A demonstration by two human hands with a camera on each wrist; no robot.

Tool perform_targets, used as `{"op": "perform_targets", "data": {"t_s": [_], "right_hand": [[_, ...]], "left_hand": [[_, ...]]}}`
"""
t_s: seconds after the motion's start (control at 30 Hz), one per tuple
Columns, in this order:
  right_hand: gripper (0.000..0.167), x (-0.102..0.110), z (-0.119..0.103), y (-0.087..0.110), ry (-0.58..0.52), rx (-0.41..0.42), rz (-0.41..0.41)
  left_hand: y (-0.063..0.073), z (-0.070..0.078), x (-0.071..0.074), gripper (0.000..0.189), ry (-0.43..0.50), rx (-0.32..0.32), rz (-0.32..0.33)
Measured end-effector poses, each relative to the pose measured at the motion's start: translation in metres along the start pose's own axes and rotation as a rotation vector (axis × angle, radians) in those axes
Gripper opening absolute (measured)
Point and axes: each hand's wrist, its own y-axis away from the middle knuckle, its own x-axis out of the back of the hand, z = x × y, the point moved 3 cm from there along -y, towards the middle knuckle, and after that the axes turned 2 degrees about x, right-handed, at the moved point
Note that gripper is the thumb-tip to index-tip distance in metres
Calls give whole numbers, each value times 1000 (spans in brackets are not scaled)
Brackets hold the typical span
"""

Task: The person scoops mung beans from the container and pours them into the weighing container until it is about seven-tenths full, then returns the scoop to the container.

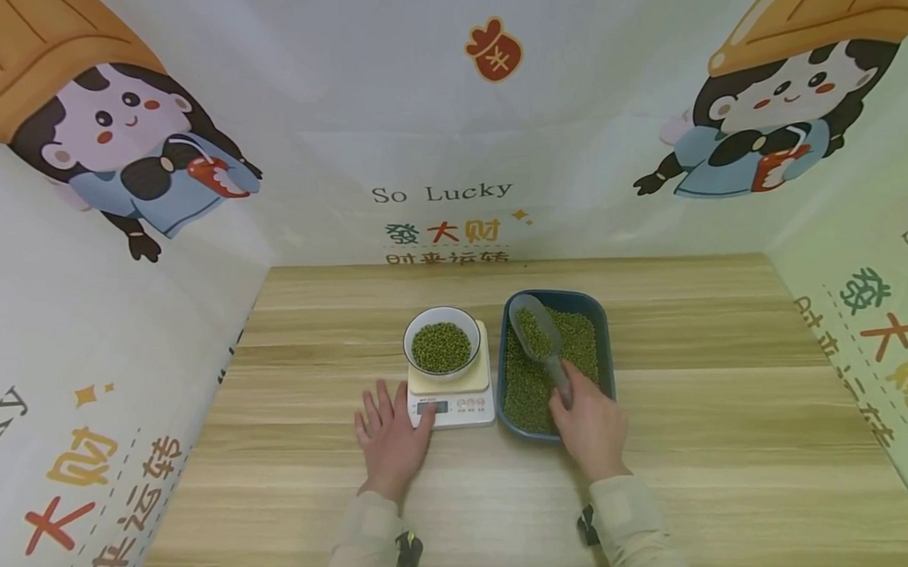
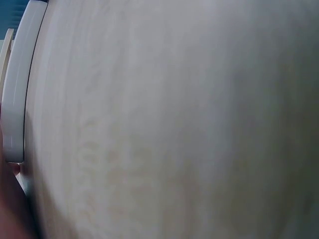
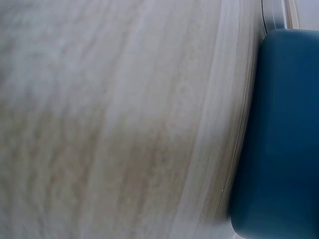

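A: Hands?
B: Right hand (image 1: 590, 422) has the grey scoop (image 1: 535, 332) by the handle, fingers curled round it. Left hand (image 1: 396, 440) is spread flat, fingers fanned on the table (image 1: 307, 395), thumb over the scale's display (image 1: 431, 407).
A: Scoop position?
B: Inside the outline of the blue tub (image 1: 611, 356), seen from above. Head by the far-left corner, handle angled back to the near-right, green beans (image 1: 531, 326) in it. Can't call whether it's lifted or resting on the beans below; both wrist views are blurry, mostly wood grain.
A: Bowl?
B: White bowl (image 1: 443, 315), dark rim line, on the far part of the scale (image 1: 460, 417). Beans inside, white wall showing all round above them. Bowl edge overhangs the platform a bit on the left.
A: Side room?
B: Tight between scale and tub: just a sliver at the near end. Outboard is generous: wide wood left of the scale, wider right of the tub. Narrower strip behind, then the printed backdrop (image 1: 318, 103).
A: Near side?
B: Wood between the two forearms. Right hand crosses the tub's near-right rim; left hand hugs the scale's left edge.
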Motion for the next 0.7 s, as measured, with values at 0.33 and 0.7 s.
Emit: {"op": "perform_targets", "data": {"t_s": [0.33,0.7], "right_hand": [[43,-1,1,0,-30,-21,9],[44,0,2,-1,-44,-33,-9]], "left_hand": [[2,0,1,75,0,-6,-5],[1,0,2,74,16,-9,-1]]}}
